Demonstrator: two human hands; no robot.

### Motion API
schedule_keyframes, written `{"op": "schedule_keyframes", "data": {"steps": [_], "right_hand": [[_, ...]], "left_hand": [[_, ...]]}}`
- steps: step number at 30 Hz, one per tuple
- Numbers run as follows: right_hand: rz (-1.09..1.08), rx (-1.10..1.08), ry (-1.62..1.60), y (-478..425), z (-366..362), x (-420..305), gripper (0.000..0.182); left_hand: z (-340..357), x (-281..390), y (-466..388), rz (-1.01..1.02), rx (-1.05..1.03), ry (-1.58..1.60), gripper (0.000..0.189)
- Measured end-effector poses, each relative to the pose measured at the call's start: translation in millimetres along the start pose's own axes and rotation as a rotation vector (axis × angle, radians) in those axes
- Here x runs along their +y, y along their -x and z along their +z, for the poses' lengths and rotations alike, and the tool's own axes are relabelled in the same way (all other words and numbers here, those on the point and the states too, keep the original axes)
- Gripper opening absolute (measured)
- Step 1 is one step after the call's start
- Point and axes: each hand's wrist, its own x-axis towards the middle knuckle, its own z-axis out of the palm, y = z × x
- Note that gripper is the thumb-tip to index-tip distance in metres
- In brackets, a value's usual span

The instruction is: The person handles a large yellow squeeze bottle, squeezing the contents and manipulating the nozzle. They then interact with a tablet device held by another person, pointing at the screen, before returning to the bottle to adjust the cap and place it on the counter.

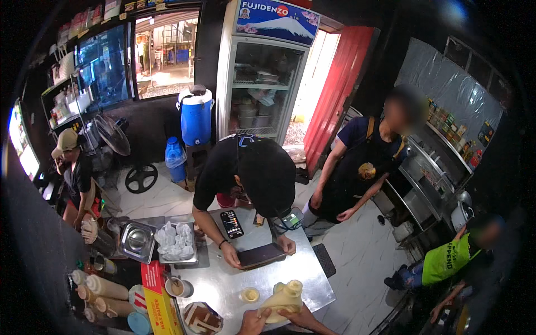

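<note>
My left hand (pixel 254 321) and my right hand (pixel 298 317) both grip a pale yellow plastic squeeze bottle (pixel 281 302) near the front edge of the steel table (pixel 226 284). The bottle's neck points up and away from me, and a second pale rounded part shows just behind it. A small round tub of pale yellow sauce (pixel 250 295) stands left of the bottle. Further left are a white cup with brownish contents (pixel 179 287) and a round container with brown and white contents (pixel 203 318).
A person in a black shirt (pixel 247 176) leans over the far side, holding a tablet (pixel 261 255) near a phone (pixel 231 224). A steel pan of white bundles (pixel 176 243), a wax paper box (pixel 161 310) and squeeze bottles (pixel 106 287) lie left. Other people stand beyond.
</note>
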Motion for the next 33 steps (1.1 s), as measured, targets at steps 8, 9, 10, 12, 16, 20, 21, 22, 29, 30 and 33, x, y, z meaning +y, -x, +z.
{"op": "schedule_keyframes", "data": {"steps": [8, 9, 10, 12, 16, 20, 21, 22, 29, 30, 33], "right_hand": [[0.118, 0.156, 0.001, -20, -39, 12, 0.039], [0.144, 0.181, -0.168, -8, -40, 6, 0.039], [0.147, 0.088, -0.183, -5, -41, -15, 0.040], [0.240, 0.079, -0.094, 11, -42, -11, 0.037], [0.228, -0.037, 0.029, 22, -26, -8, 0.028], [0.240, -0.098, 0.105, 12, -1, -18, 0.026], [0.248, -0.073, 0.121, 11, 4, -20, 0.025], [0.256, -0.048, 0.136, 11, 9, -23, 0.025], [0.130, 0.243, 0.184, 24, 20, -30, 0.018], [0.178, 0.242, 0.188, 27, 20, -33, 0.018], [0.317, 0.237, 0.164, 35, 18, -44, 0.018]], "left_hand": [[-14, 46, -55, 0.022, -0.350, -0.093, 0.032], [-11, 55, -50, 0.021, -0.336, -0.096, 0.030], [-6, 57, -43, -0.034, -0.351, -0.019, 0.031], [-8, 51, -27, -0.128, -0.427, 0.052, 0.034], [-25, 47, -20, -0.357, -0.631, 0.099, 0.032], [-38, 40, -14, -0.447, -0.592, 0.015, 0.026], [-41, 42, -16, -0.467, -0.557, -0.009, 0.025], [-39, 36, -15, -0.402, -0.544, -0.016, 0.024], [-24, 11, -3, -0.184, -0.468, 0.017, 0.025], [-24, 12, -4, -0.187, -0.473, 0.055, 0.024], [-25, 1, 1, -0.191, -0.536, 0.027, 0.027]]}}
